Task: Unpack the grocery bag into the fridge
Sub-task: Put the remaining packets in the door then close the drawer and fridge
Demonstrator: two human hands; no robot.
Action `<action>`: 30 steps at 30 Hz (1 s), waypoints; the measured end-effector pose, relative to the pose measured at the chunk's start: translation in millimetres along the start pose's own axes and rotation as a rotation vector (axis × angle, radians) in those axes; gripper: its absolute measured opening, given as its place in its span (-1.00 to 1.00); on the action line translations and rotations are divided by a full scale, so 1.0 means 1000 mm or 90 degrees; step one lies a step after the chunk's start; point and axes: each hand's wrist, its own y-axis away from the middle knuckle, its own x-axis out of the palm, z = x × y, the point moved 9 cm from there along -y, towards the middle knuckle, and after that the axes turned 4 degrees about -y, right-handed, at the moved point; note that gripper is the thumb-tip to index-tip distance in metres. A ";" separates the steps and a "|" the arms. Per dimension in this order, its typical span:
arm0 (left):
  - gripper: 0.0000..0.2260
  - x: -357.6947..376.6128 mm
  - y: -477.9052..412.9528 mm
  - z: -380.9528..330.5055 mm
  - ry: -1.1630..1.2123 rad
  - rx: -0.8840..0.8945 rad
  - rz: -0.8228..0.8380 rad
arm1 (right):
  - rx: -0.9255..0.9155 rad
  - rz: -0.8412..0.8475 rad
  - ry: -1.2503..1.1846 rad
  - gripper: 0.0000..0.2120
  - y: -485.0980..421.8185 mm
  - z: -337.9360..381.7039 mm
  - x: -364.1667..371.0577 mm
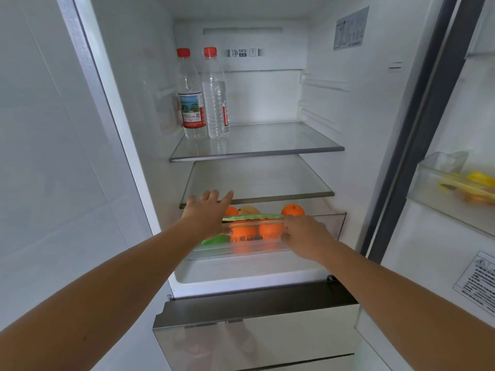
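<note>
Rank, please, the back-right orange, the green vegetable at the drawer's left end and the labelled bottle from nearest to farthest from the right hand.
1. Back-right orange: just behind the right hand.
2. Green vegetable: left end of the drawer.
3. Labelled bottle: top shelf, left.

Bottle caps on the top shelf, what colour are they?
Both bottle caps are red, seen best in the head view.

The left hand [207,214] covers the left end of the clear plastic crisper drawer [329,223], hiding part of a round orange fruit [232,211] and one end of the long green vegetable [254,217]. The right hand [302,234] has its fingertips out of sight at the drawer's front rim. The yellow items [479,178] in the clear door bin [439,167] are blurred and cut off by the right edge. The print on the white sticker [351,28] on the fridge's upper right wall is too small to read.
</note>
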 end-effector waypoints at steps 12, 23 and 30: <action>-0.49 0.006 -0.042 0.004 0.000 -0.047 -0.026 | 0.029 0.023 -0.005 -0.51 -0.049 -0.014 0.014; -0.52 0.005 -0.051 0.001 0.025 -0.067 -0.097 | 0.027 0.057 -0.074 -0.41 -0.057 -0.017 0.023; -0.56 0.007 -0.032 0.000 0.061 -0.044 -0.025 | 0.014 0.174 -0.049 -0.37 -0.028 -0.013 0.025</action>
